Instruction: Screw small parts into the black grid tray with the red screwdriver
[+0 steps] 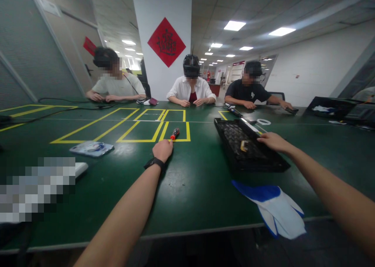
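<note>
On the green table my left hand, with a black watch at its wrist, is closed at the near end of a screwdriver. Its red and black handle points away from me inside a yellow taped box. To the right, my right hand grips the right rim of a black tray; its fingertips are partly hidden. Dark bumpy lining covers the tray floor, and a small yellowish piece lies on it. Nearer to me, a white and blue glove hangs partly over the table's front edge.
A phone lies at left, beyond a blurred-out white object. Yellow tape marks boxes on the table. A white ring sits behind the tray. Three people sit across the table, one with a hand on a dark object.
</note>
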`<state>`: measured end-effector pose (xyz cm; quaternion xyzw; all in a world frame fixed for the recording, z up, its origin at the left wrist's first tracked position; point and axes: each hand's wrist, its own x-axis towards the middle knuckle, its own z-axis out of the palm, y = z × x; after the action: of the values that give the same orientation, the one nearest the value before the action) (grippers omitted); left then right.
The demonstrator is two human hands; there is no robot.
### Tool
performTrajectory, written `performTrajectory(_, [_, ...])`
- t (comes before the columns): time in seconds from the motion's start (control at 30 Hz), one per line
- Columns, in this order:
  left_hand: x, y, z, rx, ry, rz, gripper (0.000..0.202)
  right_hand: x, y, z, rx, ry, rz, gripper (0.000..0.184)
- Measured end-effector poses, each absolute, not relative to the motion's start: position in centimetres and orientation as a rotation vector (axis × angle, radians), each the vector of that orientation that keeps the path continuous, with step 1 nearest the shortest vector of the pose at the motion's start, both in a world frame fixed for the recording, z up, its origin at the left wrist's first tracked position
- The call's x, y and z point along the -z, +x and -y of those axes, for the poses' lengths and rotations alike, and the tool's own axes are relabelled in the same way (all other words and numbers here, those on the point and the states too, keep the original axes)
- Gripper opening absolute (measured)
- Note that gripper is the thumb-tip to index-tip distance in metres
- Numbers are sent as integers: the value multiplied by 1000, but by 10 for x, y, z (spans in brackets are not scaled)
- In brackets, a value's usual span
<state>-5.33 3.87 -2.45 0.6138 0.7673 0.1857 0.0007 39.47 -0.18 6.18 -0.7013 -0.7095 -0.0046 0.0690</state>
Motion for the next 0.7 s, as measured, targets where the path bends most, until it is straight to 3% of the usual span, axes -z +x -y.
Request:
performTrajectory(0.3, [23, -61, -37, -799, 1855, -2331, 53, -12, 222, -35, -98, -1984, 2235, 40])
performTrajectory(0.7, [16, -54, -34, -931, 2054, -2341, 54, -6, 186, -35, -145, -1967, 2206, 45])
